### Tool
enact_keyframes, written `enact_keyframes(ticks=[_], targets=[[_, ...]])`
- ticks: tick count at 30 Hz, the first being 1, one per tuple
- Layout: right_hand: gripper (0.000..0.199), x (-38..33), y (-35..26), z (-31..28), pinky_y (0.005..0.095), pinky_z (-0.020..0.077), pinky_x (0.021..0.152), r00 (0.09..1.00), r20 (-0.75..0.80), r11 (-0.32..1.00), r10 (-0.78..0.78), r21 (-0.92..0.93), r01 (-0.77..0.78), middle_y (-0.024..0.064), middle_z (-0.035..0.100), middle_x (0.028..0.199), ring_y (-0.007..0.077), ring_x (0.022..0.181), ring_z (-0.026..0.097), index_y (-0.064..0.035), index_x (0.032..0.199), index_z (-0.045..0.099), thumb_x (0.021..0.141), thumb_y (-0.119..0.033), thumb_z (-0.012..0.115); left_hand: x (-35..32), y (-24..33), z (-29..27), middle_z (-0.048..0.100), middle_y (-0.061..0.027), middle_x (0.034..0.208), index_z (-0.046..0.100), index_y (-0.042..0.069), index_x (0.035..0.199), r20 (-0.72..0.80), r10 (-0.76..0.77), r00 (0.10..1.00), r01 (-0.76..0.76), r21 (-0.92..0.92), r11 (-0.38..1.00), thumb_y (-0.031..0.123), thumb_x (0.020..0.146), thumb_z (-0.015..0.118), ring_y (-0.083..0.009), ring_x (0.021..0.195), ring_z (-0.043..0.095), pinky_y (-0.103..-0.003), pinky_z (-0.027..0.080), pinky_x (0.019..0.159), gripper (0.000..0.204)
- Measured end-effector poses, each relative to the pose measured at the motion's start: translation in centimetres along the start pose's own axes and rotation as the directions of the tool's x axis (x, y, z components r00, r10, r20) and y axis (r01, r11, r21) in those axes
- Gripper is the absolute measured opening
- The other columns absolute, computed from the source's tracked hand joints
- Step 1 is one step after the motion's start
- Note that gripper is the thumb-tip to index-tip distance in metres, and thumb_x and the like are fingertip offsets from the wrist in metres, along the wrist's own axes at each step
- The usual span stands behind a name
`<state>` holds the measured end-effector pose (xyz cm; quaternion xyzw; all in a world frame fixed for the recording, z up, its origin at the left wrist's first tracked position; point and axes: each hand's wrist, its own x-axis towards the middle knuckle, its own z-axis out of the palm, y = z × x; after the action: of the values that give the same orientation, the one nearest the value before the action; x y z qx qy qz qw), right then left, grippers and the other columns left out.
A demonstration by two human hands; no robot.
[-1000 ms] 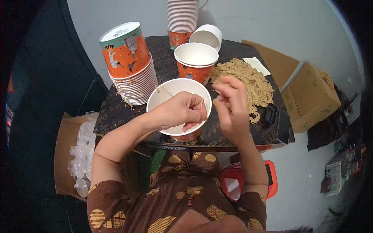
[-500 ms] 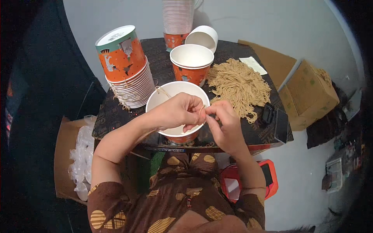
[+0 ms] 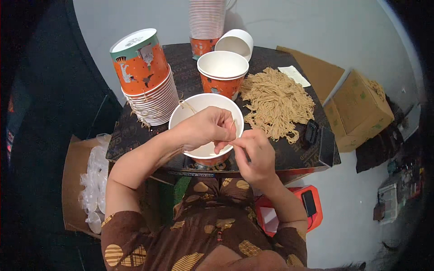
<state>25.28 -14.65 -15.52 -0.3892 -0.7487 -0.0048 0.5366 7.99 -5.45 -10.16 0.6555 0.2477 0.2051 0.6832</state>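
Note:
In front of me an orange paper bucket [image 3: 181,110] with a white inside stands upright near the table's front edge. A beige cord [image 3: 187,106] is fastened at its left rim. Over the bucket's right rim my left hand [image 3: 205,128] is closed, fingers pinching a thin end of cord that pokes up above them. My right hand [image 3: 255,151] meets those fingertips, its thumb and forefinger pressed together on the cord. The fingers hide most of the cord's end and the rim under it.
A heap of beige cords [image 3: 280,101] lies right of the bucket. Behind stand two nested buckets [image 3: 221,83], one on its side [image 3: 237,43] and a tall stack [image 3: 207,20]. Upturned buckets [image 3: 151,101] with cord handles are stacked left. Cardboard boxes [image 3: 361,110] and a red stool [image 3: 316,203] flank the table.
My right hand has moved slightly left and down, its fingertips now lower against the left hand's. My left hand stays nearly in place over the bucket.

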Motion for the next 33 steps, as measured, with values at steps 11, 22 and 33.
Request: enact_keyframes(ticks=[11, 22, 33], targets=[[0.020, 0.9, 1.1, -0.5, 0.0404, 0.0457, 0.078, 0.997, -0.013, 0.998, 0.070, -0.005, -0.070, 0.0121, 0.059, 0.096, 0.0309, 0.090, 0.056, -0.0028, 0.096, 0.062, 0.079, 0.007, 0.066, -0.4, 0.2, 0.1, 0.063, -0.0078, 0.085, 0.056, -0.001, 0.087, 0.036, 0.000, 0.999, -0.003, 0.069, 0.998, -0.011, 0.081, 0.067, -0.0114, 0.065, 0.060, -0.024, 0.048, 0.057, 0.016], [0.016, 1.4, 0.9, -0.6, 0.0429, 0.0358, 0.090, 0.996, 0.085, 0.983, 0.036, -0.180, -0.020, 0.0067, 0.065, 0.105, 0.0304, 0.099, 0.052, -0.0062, 0.095, 0.065, 0.079, -0.003, 0.067, -1.7, -0.5, 1.1, 0.059, -0.0049, 0.084, 0.053, 0.002, 0.087, -0.057, 0.283, 0.958, -0.182, 0.643, 0.744, -0.009, 0.084, 0.064, -0.0134, 0.076, 0.056, -0.029, 0.047, 0.067, 0.016], [0.019, 1.8, 2.3, 0.6, 0.0438, 0.0344, 0.090, 0.996, 0.084, 0.998, -0.031, -0.060, 0.036, 0.0076, 0.062, 0.100, 0.0302, 0.102, 0.052, -0.0046, 0.096, 0.062, 0.078, 0.000, 0.064, -1.8, -0.5, 0.6, 0.053, -0.0156, 0.081, 0.049, 0.001, 0.088, 0.272, 0.601, 0.752, -0.499, 0.830, 0.249, -0.002, 0.077, 0.066, -0.0348, 0.073, 0.060, -0.041, 0.049, 0.062, 0.020]])
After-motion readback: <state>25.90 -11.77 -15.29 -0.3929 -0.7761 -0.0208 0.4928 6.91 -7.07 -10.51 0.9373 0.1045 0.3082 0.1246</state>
